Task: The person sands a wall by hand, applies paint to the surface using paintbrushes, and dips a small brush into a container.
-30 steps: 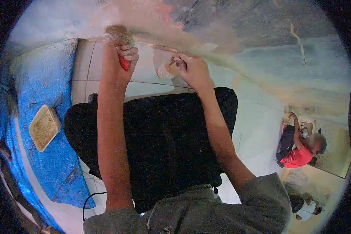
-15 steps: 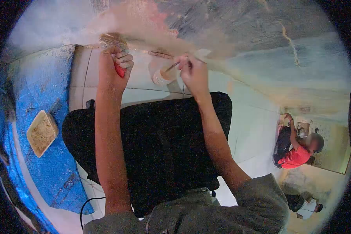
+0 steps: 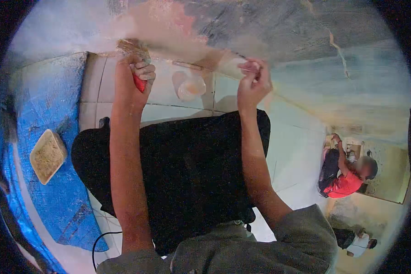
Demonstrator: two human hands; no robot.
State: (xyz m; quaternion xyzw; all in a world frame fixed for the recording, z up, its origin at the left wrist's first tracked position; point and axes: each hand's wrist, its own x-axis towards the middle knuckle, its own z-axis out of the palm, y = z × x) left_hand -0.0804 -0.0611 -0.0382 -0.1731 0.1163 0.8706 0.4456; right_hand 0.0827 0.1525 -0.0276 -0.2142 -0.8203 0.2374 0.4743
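Observation:
My left hand is closed round a red-handled tool with a broad flat end. That brownish, streaked end lies at the foot of the painted wall; whether it is a blade or bristles I cannot tell. Between my fingers on the other side, my right hand pinches a thin dark-tipped tool, its tip at or close to the wall. A small translucent cup with pale orange contents stands on the tiles between my hands.
A shallow tray of pale, grainy material rests on a blue tarp at left. Light tiles run along the wall. Farther right are a crouching person in red and another in a white top.
My right hand has moved right and away from the cup, taking the thin tool from over the cup to the wall. My left hand has stayed nearly still.

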